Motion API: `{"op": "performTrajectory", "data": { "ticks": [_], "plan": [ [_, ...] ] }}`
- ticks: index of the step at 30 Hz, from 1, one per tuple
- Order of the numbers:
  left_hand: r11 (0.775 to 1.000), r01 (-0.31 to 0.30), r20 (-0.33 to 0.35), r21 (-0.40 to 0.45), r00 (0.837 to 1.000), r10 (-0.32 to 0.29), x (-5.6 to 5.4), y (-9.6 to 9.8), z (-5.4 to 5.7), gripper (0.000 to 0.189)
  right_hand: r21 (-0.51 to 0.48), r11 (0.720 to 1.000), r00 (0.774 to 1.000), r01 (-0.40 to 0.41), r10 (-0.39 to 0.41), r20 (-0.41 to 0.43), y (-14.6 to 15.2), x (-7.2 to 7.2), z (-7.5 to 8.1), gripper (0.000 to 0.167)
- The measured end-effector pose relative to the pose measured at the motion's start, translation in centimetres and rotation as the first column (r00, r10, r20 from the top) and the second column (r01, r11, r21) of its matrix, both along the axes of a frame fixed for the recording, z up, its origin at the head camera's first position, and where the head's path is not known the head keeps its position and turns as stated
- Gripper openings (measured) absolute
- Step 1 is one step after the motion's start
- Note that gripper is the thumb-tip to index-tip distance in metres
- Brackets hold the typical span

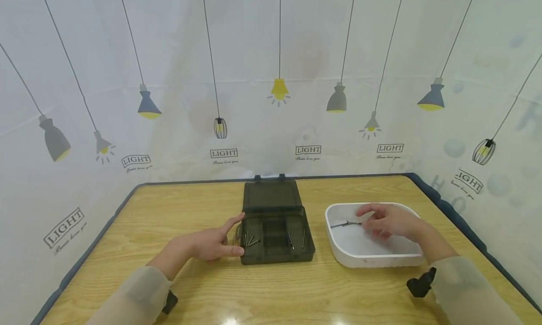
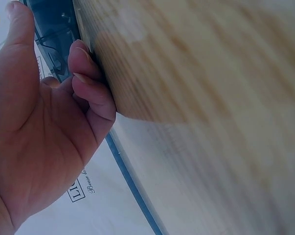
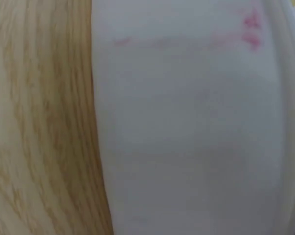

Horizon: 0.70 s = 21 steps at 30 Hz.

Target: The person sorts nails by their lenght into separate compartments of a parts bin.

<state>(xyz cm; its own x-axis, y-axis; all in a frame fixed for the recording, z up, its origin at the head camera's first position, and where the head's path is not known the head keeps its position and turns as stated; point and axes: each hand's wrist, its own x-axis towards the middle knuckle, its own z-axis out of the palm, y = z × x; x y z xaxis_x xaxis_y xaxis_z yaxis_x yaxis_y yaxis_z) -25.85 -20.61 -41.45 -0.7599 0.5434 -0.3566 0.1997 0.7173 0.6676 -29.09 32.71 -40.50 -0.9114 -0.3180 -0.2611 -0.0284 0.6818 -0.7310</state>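
Observation:
A dark see-through plastic case (image 1: pixel 277 257) lies with its lid (image 1: pixel 272 195) raised at the back. Several thin metal screw-like pieces (image 1: pixel 251 240) sit in its left compartment, and more pieces (image 1: pixel 290 239) are on the right side. My left hand (image 1: pixel 209 244) touches the case's left side, index finger and thumb extended; the left wrist view shows the other fingers bent near the table. Over the white tray (image 1: pixel 372 261) is my right hand (image 1: pixel 391 221), fingers bent and apart beside thin metal pieces (image 1: pixel 345 224). Motion blurs some fingertips. In the right wrist view only the tray's outer wall (image 3: pixel 186 122) shows.
Both containers stand on a wood-grain table (image 1: pixel 186 287), the tray to the right of the case. Behind the table hangs a pale cloth (image 1: pixel 254 43) printed with lamps, which also runs along both sides. A strip of table separates case and tray.

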Motion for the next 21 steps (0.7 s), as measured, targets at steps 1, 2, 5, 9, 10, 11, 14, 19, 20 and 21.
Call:
{"op": "performTrajectory", "data": {
  "ticks": [1, 2, 5, 9, 10, 11, 14, 19, 20, 21],
  "plan": [
    [1.000, -0.001, -0.001, -0.003, 1.000, 0.001, 0.0, 0.0, 0.0, 0.105, 0.001, 1.000, 1.000, -0.004, 0.004, 0.006, 0.1, 0.0, -0.1, 0.046],
    [1.000, -0.002, -0.001, -0.005, 1.000, 0.002, 0.0, 0.0, 0.0, 0.105, -0.002, 1.000, 1.000, -0.007, 0.007, 0.009, 0.3, 0.0, -0.2, 0.046],
    [1.000, 0.000, -0.002, -0.006, 1.000, 0.000, -0.1, 0.0, -0.1, 0.105, -0.008, 1.000, 1.000, -0.012, 0.012, 0.016, 0.4, -0.2, -0.7, 0.045],
    [1.000, 0.009, -0.006, -0.003, 1.000, -0.009, -0.1, 0.0, -0.2, 0.106, 0.015, 1.000, 1.000, -0.013, 0.013, 0.008, 0.5, -0.4, -1.4, 0.044],
    [1.000, 0.009, -0.006, -0.001, 1.000, -0.009, -0.2, 0.0, -0.2, 0.106, 0.022, 1.000, 1.000, -0.015, 0.015, 0.007, 0.5, -0.5, -1.6, 0.043],
    [1.000, 0.009, -0.004, -0.001, 1.000, -0.009, -0.2, 0.0, -0.2, 0.106, 0.028, 0.999, 1.000, -0.018, 0.018, 0.006, 0.5, -0.6, -1.7, 0.043],
    [1.000, 0.006, 0.002, 0.003, 1.000, -0.006, -0.2, 0.0, -0.2, 0.107, 0.042, 0.999, 1.000, -0.021, 0.020, 0.009, 0.4, -0.7, -2.0, 0.043],
    [1.000, 0.000, 0.003, 0.005, 1.000, 0.000, -0.1, 0.0, -0.1, 0.107, 0.064, 0.998, 1.000, -0.024, 0.025, -0.004, 0.2, -0.9, -2.2, 0.041],
    [1.000, 0.000, 0.001, 0.006, 1.000, 0.000, -0.1, 0.0, -0.1, 0.107, 0.068, 0.997, 1.000, -0.022, 0.023, -0.005, 0.2, -0.9, -2.2, 0.040],
    [1.000, 0.001, -0.001, 0.007, 1.000, -0.001, -0.1, 0.0, -0.1, 0.107, 0.073, 0.997, 1.000, -0.021, 0.021, -0.006, 0.2, -1.0, -2.3, 0.039]
  ]
}}
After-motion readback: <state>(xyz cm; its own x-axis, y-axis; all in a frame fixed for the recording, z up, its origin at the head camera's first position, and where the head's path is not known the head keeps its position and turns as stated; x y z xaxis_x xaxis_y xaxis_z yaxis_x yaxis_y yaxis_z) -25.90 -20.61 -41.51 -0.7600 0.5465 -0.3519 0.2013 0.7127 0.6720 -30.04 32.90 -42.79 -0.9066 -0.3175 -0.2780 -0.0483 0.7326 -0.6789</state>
